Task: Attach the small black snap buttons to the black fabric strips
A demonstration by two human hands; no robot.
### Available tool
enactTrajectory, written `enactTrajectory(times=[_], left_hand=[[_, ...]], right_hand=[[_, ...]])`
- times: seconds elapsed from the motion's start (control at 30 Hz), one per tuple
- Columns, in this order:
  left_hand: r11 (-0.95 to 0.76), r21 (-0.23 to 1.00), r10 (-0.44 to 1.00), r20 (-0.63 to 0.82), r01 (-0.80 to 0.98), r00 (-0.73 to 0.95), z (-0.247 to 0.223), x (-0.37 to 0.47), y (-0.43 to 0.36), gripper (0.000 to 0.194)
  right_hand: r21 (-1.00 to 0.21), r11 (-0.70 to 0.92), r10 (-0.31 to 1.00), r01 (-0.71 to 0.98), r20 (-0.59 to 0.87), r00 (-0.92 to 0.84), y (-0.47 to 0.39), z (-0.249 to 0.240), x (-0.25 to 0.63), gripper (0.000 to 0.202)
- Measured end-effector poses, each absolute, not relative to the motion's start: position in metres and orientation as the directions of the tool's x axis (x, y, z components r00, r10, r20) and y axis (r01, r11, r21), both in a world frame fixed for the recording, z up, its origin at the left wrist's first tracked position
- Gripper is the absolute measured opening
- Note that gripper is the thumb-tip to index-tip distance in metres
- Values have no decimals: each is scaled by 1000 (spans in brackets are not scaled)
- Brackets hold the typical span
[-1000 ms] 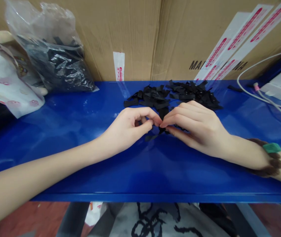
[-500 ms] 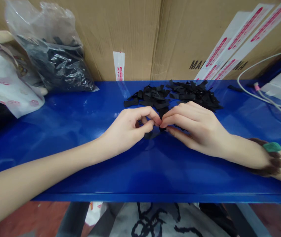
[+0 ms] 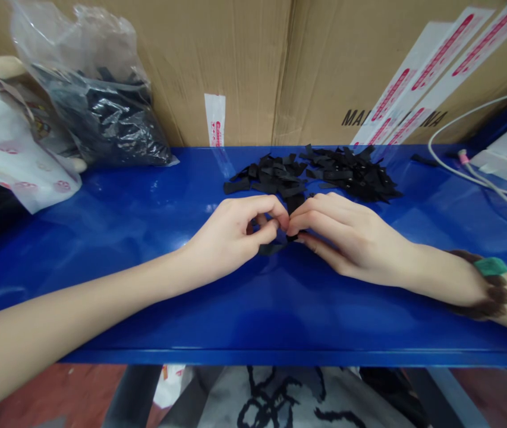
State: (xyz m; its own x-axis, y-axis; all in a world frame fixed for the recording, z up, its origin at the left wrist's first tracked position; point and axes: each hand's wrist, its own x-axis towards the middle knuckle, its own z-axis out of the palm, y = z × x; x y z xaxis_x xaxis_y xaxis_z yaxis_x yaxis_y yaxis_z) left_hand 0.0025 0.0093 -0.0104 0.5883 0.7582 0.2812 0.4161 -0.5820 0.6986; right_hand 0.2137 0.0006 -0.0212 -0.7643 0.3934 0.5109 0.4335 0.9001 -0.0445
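Note:
My left hand [image 3: 246, 229] and my right hand [image 3: 346, 235] meet fingertip to fingertip above the blue table. Both are closed in a pinch. Between them shows a small black fabric strip [image 3: 292, 238], its lower edge peeking out by the right thumb; most of it is hidden by the fingers. Beneath the left fingertips another dark strip [image 3: 271, 249] lies on the table. Just beyond the hands are two heaps of short black strips, a left heap [image 3: 273, 172] and a right heap [image 3: 351, 169]. A brown band with a green patch circles my right wrist.
A large cardboard box [image 3: 244, 53] stands along the back edge. At the left are a clear plastic bag [image 3: 115, 119] of black pieces and a white printed bag [image 3: 21, 154]. White cables [image 3: 480, 172] and a white plug lie at the right. The table's front edge [image 3: 253, 356] is near me.
Both hands have shifted very slightly, the right one a little down and to the left. The fingertips stay together at the black fabric strip.

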Motion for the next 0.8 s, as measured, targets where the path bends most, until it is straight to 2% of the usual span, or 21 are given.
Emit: enactTrajectory(times=[0.5, 0.8], left_hand=[[-586, 688, 748, 257, 428, 612, -12, 0, 8, 17], [-650, 602, 712, 267, 465, 650, -17, -2, 10, 18]], right_hand=[[-26, 902, 387, 431, 491, -780, 0, -23, 212, 15], [9, 911, 366, 413, 446, -817, 2, -25, 211, 16]])
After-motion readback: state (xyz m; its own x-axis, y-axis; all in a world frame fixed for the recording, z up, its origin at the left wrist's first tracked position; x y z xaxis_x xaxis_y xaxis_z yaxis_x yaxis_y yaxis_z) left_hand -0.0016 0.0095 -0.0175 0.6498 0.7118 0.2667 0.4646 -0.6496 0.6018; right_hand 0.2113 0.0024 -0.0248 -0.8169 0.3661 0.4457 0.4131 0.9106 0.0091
